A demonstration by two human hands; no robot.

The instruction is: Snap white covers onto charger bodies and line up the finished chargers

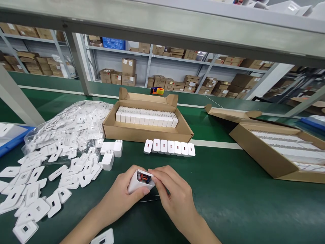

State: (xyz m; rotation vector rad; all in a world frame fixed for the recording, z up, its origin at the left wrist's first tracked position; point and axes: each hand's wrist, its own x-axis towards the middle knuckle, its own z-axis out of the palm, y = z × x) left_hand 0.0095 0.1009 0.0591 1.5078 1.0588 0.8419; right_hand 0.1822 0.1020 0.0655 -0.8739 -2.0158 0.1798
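Note:
My left hand (127,189) is closed around a white charger housing (135,183). The housing's open end faces up and to the right, and orange and dark electronic parts show inside. At the rim of that opening, the fingertips of my right hand (175,193) are pinched together; whether they grip the rim or a small part is hidden. Just beyond my hands stands a row of several white chargers (171,147) with USB ports. Loose white chargers with metal prongs (108,159) sit left of the row. One white cover plate (103,237) lies near my left forearm.
Many white cover plates (33,193) spread across the left, partly in a clear plastic bag (76,117). An open cardboard box (147,132) holds rows of chargers. Another open box (256,154) stands at right. A metal shelf beam (162,23) crosses overhead; a tape roll (157,90) lies behind.

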